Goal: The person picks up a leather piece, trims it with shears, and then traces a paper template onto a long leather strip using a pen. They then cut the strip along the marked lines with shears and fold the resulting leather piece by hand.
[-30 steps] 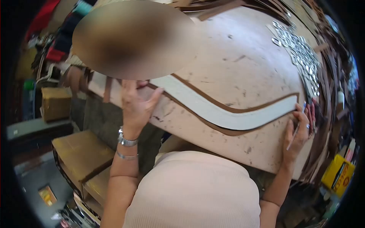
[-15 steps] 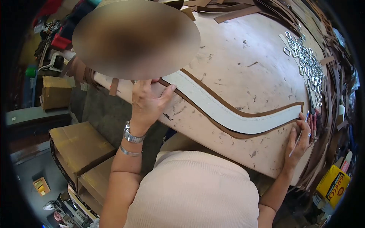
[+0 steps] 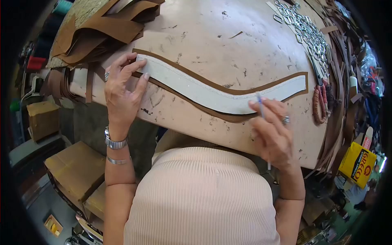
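A long, wavy white template (image 3: 196,87) lies on a brown leather strip (image 3: 241,118), whose edges show all round it. At the strip's left end is my left hand (image 3: 124,83), its fingers apart and the fingertips pressing on the template. My right hand (image 3: 273,132) is over the lower edge of the curve, slightly blurred, with its fingers closed on a thin pen (image 3: 261,100). The pen's tip points up toward the template.
Brown leather pieces (image 3: 110,30) are heaped at the upper left of the table (image 3: 183,118). Metal rings (image 3: 304,30) and red-handled scissors (image 3: 320,102) lie at the right. Cardboard boxes (image 3: 75,165) stand below left, and a yellow package (image 3: 357,163) at the far right.
My right hand has moved left from the strip's right end to its middle curve. My left hand is now at the left end. The view has shifted, showing the leather heap.
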Demonstrator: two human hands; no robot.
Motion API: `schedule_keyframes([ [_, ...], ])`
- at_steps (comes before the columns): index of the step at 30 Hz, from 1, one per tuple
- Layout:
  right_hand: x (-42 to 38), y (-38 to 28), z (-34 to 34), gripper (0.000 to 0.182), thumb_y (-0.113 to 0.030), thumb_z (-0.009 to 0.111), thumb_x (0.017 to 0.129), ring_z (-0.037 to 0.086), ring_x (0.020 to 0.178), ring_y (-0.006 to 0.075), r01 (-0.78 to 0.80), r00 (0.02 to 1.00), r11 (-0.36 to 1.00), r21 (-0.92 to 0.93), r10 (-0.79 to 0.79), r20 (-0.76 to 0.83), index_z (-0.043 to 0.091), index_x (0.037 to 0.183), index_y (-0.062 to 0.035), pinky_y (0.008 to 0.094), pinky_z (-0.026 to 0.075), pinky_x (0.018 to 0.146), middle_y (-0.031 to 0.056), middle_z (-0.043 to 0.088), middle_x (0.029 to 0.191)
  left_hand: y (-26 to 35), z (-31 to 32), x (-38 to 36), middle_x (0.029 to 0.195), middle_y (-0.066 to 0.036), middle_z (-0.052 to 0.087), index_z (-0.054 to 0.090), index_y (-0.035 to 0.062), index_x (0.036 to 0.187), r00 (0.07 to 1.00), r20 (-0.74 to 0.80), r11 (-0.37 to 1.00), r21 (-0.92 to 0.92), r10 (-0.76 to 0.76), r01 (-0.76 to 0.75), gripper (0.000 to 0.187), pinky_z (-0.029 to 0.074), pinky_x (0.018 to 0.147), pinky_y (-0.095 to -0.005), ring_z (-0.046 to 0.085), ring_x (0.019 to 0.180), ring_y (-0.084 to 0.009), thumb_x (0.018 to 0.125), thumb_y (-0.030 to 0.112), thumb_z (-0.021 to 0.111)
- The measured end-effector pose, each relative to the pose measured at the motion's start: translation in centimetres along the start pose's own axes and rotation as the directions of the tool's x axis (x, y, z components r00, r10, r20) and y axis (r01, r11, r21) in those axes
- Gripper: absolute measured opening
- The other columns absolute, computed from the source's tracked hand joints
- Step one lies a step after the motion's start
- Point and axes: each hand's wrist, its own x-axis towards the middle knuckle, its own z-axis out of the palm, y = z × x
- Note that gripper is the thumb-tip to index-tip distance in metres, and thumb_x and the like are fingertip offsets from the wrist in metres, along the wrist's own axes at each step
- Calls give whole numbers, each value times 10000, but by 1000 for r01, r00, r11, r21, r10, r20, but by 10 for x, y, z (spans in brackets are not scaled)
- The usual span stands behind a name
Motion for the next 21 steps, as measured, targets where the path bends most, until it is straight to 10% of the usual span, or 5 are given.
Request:
schedule_keyframes([
  [8,11,-7,13,212,4,608,678,556,976,276,40,999,995,-89,-36,36,569,883,-33,401,409,868,119,591,1041,28,-2,-19,1117,-92,527,610,103,1019,980,148,976,153,133,-156,352,401,860,-369,502,1040,-266,670,92,655],
  [16,85,-7,4,355,-237,382,930,566,811,178,-163,986,825,540,126,105,603,1014,28,287,441,736,130,613,881,21,-4,-23,1219,-92,478,557,138,1137,976,189,990,74,104,-120,476,327,957,-395,449,1139,-270,678,190,673],
  [18,115,-21,24,318,-223,424,923,571,787,147,-301,945,576,760,283,160,596,1015,26,262,446,746,103,612,850,21,-2,-24,1222,-92,478,565,141,1129,982,168,993,57,91,-101,465,324,961,-401,448,1141,-269,682,209,670],
  [21,158,-32,58,252,-182,493,897,573,752,118,-329,942,552,766,252,222,590,994,30,224,458,718,74,617,832,20,0,-26,1218,-94,482,580,137,1110,987,144,996,45,74,-82,438,320,963,-404,445,1144,-268,690,229,665],
])
